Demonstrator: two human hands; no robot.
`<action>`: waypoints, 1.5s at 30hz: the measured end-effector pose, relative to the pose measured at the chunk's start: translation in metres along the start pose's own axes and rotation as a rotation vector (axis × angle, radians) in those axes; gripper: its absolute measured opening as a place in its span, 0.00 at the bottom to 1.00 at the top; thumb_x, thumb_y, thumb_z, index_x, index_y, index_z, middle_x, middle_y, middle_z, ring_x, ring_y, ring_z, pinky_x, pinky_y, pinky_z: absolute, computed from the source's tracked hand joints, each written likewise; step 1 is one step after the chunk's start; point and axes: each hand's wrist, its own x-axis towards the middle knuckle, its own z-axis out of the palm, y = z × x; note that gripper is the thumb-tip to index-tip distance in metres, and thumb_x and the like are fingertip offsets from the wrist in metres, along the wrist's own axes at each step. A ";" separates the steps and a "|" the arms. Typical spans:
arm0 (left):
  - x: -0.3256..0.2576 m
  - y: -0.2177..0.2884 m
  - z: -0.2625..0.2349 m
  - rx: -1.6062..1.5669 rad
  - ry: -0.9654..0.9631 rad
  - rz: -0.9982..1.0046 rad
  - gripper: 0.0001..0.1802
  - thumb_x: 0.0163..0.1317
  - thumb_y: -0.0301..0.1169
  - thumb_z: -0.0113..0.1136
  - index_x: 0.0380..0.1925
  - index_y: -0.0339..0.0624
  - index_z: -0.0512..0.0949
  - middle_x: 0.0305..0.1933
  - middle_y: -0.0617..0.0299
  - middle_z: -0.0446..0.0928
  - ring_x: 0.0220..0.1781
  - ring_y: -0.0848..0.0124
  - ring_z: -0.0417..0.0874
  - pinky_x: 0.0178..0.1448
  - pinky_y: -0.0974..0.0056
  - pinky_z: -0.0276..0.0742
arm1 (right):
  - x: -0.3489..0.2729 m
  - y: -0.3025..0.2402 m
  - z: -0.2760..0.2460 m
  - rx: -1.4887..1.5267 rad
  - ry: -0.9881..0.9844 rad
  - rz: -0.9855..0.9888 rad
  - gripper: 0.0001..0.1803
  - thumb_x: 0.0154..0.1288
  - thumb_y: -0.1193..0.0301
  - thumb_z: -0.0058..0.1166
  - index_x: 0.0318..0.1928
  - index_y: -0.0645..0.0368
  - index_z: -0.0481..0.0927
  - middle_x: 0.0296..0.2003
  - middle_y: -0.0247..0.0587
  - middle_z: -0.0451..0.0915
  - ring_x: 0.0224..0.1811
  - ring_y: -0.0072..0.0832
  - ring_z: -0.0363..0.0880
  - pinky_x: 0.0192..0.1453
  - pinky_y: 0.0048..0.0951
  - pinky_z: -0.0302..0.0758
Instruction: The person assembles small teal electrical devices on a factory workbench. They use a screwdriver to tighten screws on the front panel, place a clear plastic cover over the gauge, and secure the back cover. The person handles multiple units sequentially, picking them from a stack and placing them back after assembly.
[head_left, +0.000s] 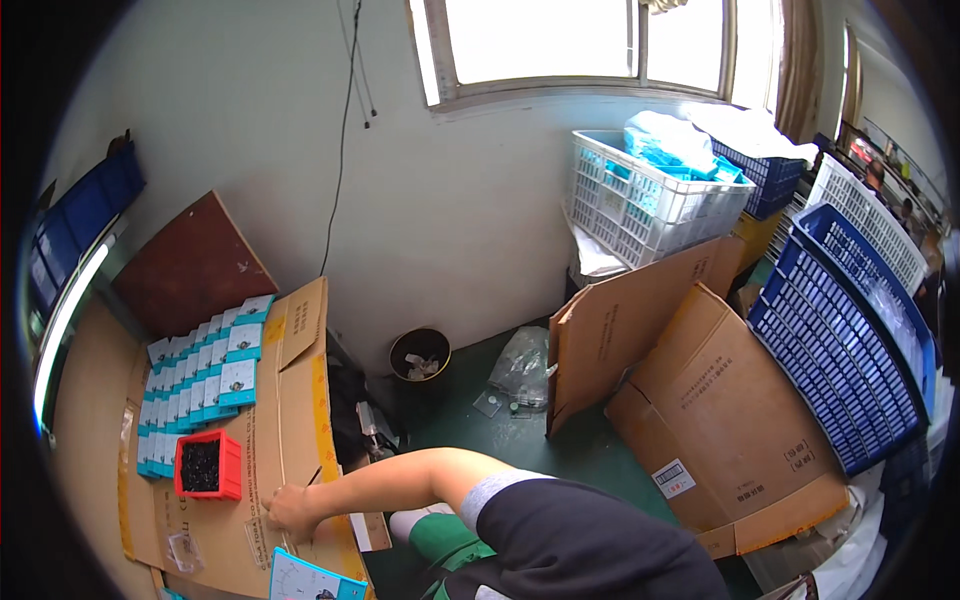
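My right hand (292,512) rests low over the cardboard-covered table, its fingers closed. A thin dark pen-like stick (316,475) sticks up from it; its lower part is hidden in the grip. Just nearer lies a blue-edged white card or flat pack (318,580), partly cut off by the lower edge. Beyond the hand stands a red plastic bin (208,466) filled with small black pieces. Behind the bin, similar blue-and-white packs (200,375) lie in overlapping rows. My left hand is out of view.
Cardboard (265,430) covers the table. A small clear plastic piece (185,550) lies near its left edge. On the green floor are a round waste bin (420,350) and a clear bag (522,368). Cartons (735,420), a white crate (640,205) and a blue crate (840,340) stand right.
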 end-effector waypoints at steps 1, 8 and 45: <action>0.001 0.000 0.000 0.013 -0.016 -0.007 0.23 0.59 0.33 0.60 0.52 0.38 0.67 0.39 0.55 0.76 0.31 0.67 0.79 0.27 0.66 0.76 | 0.005 -0.009 0.000 -0.032 -0.009 0.023 0.21 0.50 0.58 0.59 0.41 0.59 0.80 0.45 0.57 0.75 0.45 0.49 0.79 0.45 0.44 0.78; 0.009 -0.004 -0.008 0.088 -0.179 -0.015 0.18 0.60 0.34 0.61 0.47 0.38 0.71 0.34 0.55 0.78 0.27 0.68 0.80 0.27 0.67 0.75 | 0.033 -0.020 0.033 -0.234 0.155 0.067 0.20 0.49 0.65 0.61 0.41 0.65 0.78 0.39 0.56 0.77 0.44 0.47 0.80 0.44 0.40 0.79; -0.062 0.065 0.009 -0.325 0.301 0.040 0.29 0.53 0.32 0.64 0.54 0.34 0.66 0.44 0.56 0.75 0.40 0.67 0.80 0.30 0.63 0.80 | -0.005 -0.023 -0.020 0.170 0.203 -0.089 0.19 0.51 0.61 0.66 0.34 0.63 0.76 0.33 0.50 0.76 0.30 0.45 0.79 0.35 0.41 0.76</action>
